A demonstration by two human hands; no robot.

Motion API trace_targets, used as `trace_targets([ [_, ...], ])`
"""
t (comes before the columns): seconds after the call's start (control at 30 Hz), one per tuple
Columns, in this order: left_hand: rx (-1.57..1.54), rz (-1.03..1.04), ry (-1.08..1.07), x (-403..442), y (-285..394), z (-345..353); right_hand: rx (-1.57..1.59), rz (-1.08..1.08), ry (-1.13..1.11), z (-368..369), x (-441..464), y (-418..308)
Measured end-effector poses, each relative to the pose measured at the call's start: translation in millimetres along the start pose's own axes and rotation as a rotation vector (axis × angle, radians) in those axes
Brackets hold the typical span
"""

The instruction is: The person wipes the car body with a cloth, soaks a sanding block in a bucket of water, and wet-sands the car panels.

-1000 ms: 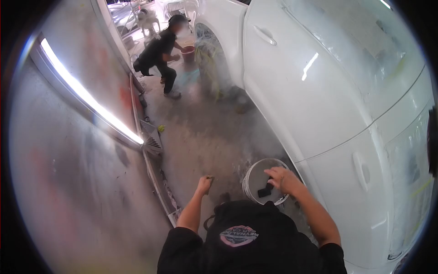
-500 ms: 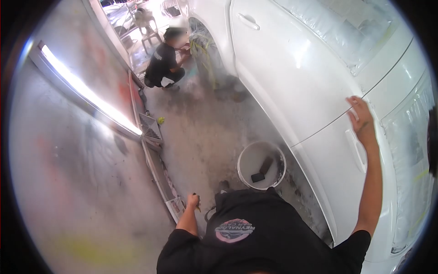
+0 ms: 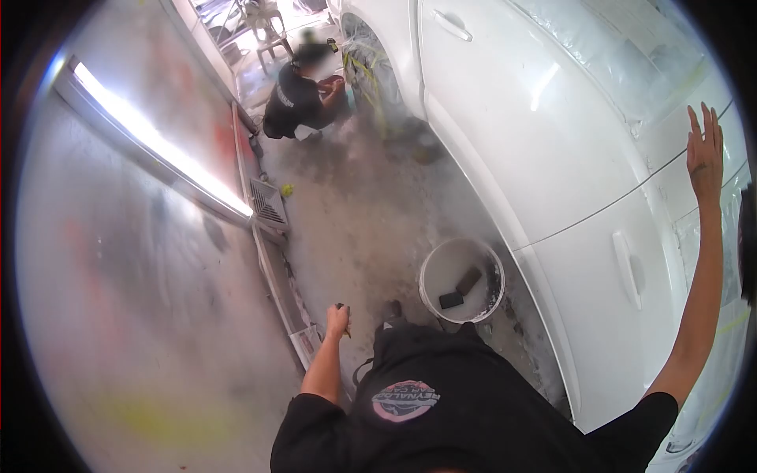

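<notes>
My left hand [image 3: 338, 321] is closed around a small dark object, low beside my body; what it is cannot be made out. My right hand [image 3: 705, 154] is raised at the far right with its fingers spread, over or on the upper side of the white car [image 3: 505, 150], holding nothing. On the floor in front of me stands a white bucket [image 3: 423, 276], and in it are a black block [image 3: 451, 300] and a brown block [image 3: 469, 281]. Plastic film [image 3: 611, 47] covers the car's windows.
A co-worker [image 3: 293, 98] crouches by the car's covered wheel [image 3: 371, 71], hands near a reddish container. On the left runs a wall with a bright tube light [image 3: 158, 142]. A floor-level vent [image 3: 268, 203] and a plastic chair [image 3: 266, 27] also show.
My right hand has gone from the bucket up and right across the car, its fingers spreading. The co-worker went from stooping to crouching by the wheel. My left hand stays closed.
</notes>
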State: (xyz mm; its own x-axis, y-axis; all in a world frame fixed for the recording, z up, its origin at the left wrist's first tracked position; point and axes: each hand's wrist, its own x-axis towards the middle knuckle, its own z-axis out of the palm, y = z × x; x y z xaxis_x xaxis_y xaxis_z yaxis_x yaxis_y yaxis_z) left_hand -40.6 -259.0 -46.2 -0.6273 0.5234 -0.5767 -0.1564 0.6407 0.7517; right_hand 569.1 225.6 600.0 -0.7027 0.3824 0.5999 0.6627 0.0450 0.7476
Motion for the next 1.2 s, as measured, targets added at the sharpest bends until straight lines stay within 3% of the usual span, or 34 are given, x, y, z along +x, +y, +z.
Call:
trace_targets([
  [0.3, 0.166, -0.073, -0.085, 11.7, -33.1, -29.6, -0.005, 0.074, -0.039, 57.5, -20.5, -11.2],
  [0.5, 0.223, -0.139, -0.137, 21.9, -3.3, -43.4, 0.005, 0.077, -0.036, 67.5, -23.3, -23.2],
  [0.6, 0.329, -0.043, -0.244, 48.6, 17.7, -37.7, 0.021, 0.074, 0.042, 74.4, -29.3, -22.6],
  [0.7, 0.532, 0.159, -0.357, 108.8, 28.7, -15.8, -0.042, 0.097, 0.062, 78.4, -33.8, -20.4],
  [0.77, 0.577, 0.204, -0.362, 118.2, 70.2, 11.6, -0.06, 0.106, 0.038, 79.2, -33.6, -20.1],
  [0.9, 0.41, 0.078, -0.299, 113.4, 132.9, 71.5, -0.034, 0.081, 0.052, 80.7, -31.6, -16.7],
  [1.0, 0.272, 0.123, -0.323, 93.0, 154.0, 107.2, -0.008, 0.1, -0.025, 72.3, -29.0, -22.7],
  [1.1, 0.128, 0.282, -0.455, 55.1, 182.2, 127.4, 0.021, 0.134, -0.137, 56.6, -23.7, -28.7],
  [1.2, 0.125, 0.263, -0.663, 35.5, 190.2, 151.5, -0.054, 0.135, -0.143, 60.1, -23.6, -28.0],
])
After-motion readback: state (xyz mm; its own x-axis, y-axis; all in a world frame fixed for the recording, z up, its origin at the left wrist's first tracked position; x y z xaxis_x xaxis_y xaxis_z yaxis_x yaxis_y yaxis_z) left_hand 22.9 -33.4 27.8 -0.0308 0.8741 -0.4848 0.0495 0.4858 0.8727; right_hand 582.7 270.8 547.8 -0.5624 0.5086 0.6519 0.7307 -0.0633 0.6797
